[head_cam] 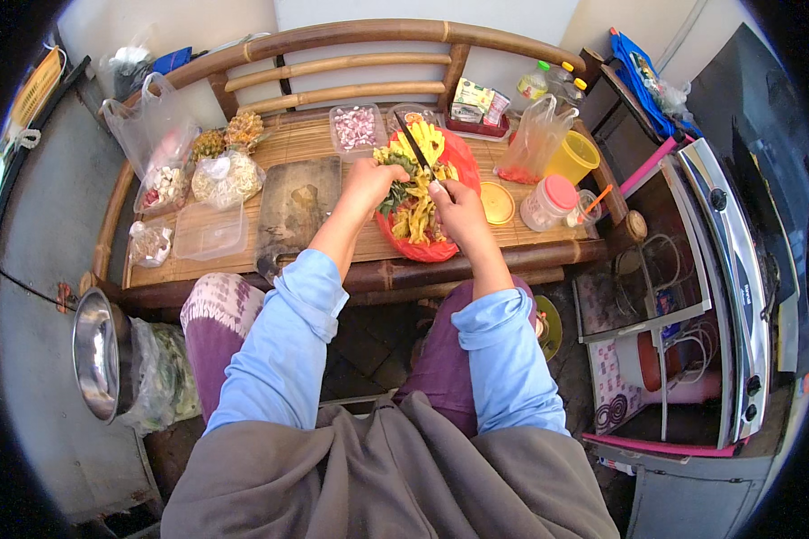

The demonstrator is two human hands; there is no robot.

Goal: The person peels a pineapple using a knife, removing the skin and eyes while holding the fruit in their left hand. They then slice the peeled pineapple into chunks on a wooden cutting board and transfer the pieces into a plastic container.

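My left hand (374, 183) holds a pineapple (387, 158) by its leafy crown, over a red plastic bag (464, 156) spread open on the bamboo bench. My right hand (457, 205) grips a knife (413, 143), its dark blade pointing up and to the left across yellow pineapple flesh. Pieces of yellow peel (414, 219) lie in the red bag beneath both hands. Left of the bag is a worn wooden cutting board (296, 202). Just behind stand a clear tub of peeled shallots (357, 128) and another clear container, partly hidden.
Two pineapples (226, 138), bagged sprouts (226, 178) and an empty plastic box (210, 229) sit at the left. To the right are a yellow lid (497, 203), a pink-lidded jar (549, 202), a yellow tub (573, 158) and bottles (532, 84). A steel bowl (98, 355) leans below left.
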